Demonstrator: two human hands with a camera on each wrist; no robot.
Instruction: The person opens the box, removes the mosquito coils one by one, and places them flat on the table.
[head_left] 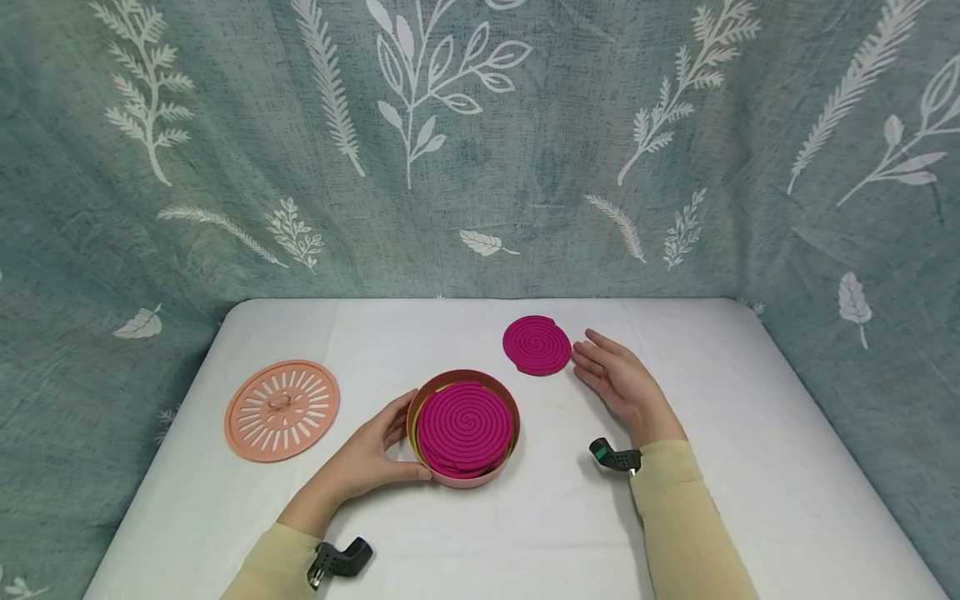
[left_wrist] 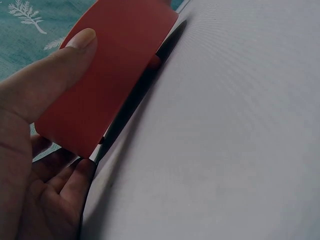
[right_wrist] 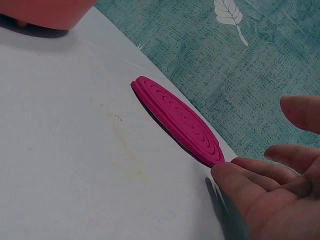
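Observation:
A round salmon-pink tin (head_left: 514, 457) stands on the table, with a stack of magenta spiral mosquito coils (head_left: 467, 427) inside it. My left hand (head_left: 378, 454) grips the tin's left side, the thumb (left_wrist: 80, 55) against its outer wall and the fingers round the far side. Further back lies a single magenta coil (head_left: 537, 345), flat on the cloth. My right hand (head_left: 617, 379) is beside that coil, fingers loosely extended. In the right wrist view its fingertips are at the edge of the coil (right_wrist: 180, 120); I cannot tell whether they press on it.
A pink slotted round lid (head_left: 282, 410) with a small loop in its middle lies at the left of the white-covered table (head_left: 547, 533). A green leaf-patterned curtain (head_left: 480, 167) hangs behind and at both sides.

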